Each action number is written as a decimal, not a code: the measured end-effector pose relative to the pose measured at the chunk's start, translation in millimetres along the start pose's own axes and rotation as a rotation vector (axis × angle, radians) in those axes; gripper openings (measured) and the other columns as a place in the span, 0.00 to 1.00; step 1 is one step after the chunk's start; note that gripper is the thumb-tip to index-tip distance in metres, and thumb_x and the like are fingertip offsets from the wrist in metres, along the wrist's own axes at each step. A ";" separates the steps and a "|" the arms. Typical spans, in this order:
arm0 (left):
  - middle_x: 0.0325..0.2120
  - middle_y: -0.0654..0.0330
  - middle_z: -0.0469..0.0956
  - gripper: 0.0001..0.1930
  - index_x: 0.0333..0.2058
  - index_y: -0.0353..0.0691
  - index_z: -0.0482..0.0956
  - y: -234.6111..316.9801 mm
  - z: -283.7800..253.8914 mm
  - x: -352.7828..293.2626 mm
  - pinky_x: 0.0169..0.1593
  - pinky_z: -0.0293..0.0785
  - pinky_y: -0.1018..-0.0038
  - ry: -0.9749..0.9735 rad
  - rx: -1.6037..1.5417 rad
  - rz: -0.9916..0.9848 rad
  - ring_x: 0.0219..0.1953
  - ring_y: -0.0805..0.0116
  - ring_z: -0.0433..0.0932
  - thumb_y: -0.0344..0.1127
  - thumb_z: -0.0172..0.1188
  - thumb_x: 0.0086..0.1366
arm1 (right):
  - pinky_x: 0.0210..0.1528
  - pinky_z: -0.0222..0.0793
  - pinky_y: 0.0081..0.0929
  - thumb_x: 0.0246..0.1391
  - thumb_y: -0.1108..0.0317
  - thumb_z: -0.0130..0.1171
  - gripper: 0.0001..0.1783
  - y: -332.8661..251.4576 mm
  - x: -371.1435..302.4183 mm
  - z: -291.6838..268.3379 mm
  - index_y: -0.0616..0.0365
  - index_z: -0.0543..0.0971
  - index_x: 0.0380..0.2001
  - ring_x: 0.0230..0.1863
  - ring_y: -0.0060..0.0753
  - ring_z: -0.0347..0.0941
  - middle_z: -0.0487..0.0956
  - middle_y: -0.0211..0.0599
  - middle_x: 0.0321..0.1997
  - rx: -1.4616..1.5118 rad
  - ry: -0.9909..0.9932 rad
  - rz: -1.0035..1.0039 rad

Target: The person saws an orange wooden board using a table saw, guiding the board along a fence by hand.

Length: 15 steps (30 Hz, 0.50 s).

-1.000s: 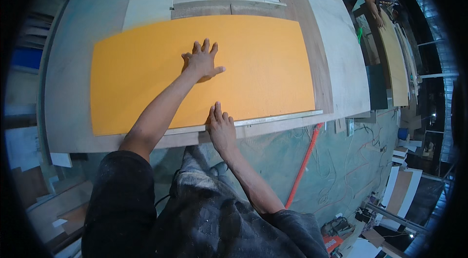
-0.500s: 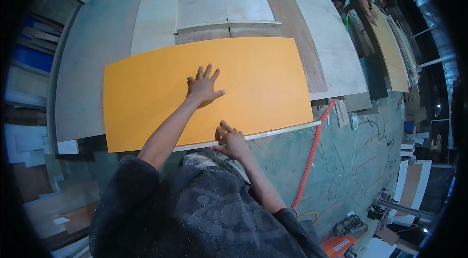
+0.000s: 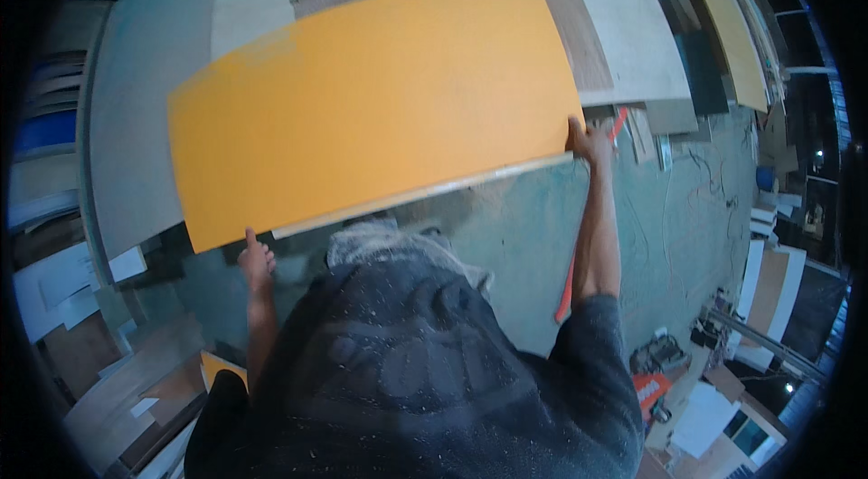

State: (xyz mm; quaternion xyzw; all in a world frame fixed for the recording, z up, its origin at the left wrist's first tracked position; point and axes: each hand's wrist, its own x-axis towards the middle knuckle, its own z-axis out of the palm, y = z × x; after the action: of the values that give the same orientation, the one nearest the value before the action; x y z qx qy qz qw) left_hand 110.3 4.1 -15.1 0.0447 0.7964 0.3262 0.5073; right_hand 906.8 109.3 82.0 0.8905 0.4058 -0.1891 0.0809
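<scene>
A large orange panel (image 3: 380, 99) lies across the work table before me, its near edge sticking out past the table's front. My right hand (image 3: 592, 144) grips the panel's near right corner, thumb on top and the other fingers hidden from above. At the near left edge, my left hand (image 3: 258, 259) holds the panel with the thumb up against its rim and the fingers curled below. A pale wooden strip (image 3: 425, 192) runs along the near edge between my hands.
Pale boards cover the table (image 3: 136, 153), with a brown plank (image 3: 574, 18) beyond the panel. A red coiled hose (image 3: 567, 289) hangs by my right arm. Stacked sheets (image 3: 54, 94) stand at the left; cables and an orange-red machine (image 3: 649, 388) lie on the floor at right.
My left hand has left the panel's middle for its near left edge. My right hand has slid from the near edge's middle to the right corner. The view has tilted down.
</scene>
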 end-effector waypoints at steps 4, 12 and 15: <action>0.49 0.54 0.79 0.25 0.55 0.38 0.72 -17.0 -25.7 58.8 0.50 0.77 0.69 -0.432 -0.571 0.061 0.47 0.64 0.79 0.56 0.57 0.77 | 0.70 0.62 0.61 0.59 0.15 0.40 0.55 -20.1 12.8 11.0 0.58 0.86 0.53 0.62 0.64 0.78 0.85 0.61 0.54 -0.019 0.106 -0.030; 0.67 0.53 0.69 0.31 0.69 0.36 0.65 -5.3 4.8 29.2 0.75 0.59 0.64 -0.066 -0.597 0.127 0.69 0.57 0.67 0.51 0.58 0.78 | 0.51 0.76 0.48 0.59 0.19 0.51 0.49 -9.9 5.3 6.1 0.62 0.90 0.39 0.45 0.53 0.86 0.88 0.55 0.36 0.184 0.174 -0.070; 0.67 0.53 0.69 0.33 0.70 0.34 0.64 -4.7 5.3 23.8 0.75 0.59 0.65 -0.105 -0.562 0.141 0.70 0.59 0.65 0.53 0.57 0.78 | 0.44 0.77 0.47 0.57 0.18 0.54 0.50 -6.8 0.1 4.4 0.63 0.89 0.36 0.39 0.51 0.86 0.87 0.53 0.31 0.200 0.186 -0.047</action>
State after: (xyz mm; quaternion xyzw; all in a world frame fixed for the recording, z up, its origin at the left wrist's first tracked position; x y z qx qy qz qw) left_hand 104.5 12.5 -37.8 -0.0257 0.6425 0.5656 0.5164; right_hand 900.5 112.5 78.0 0.8981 0.4114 -0.1469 -0.0506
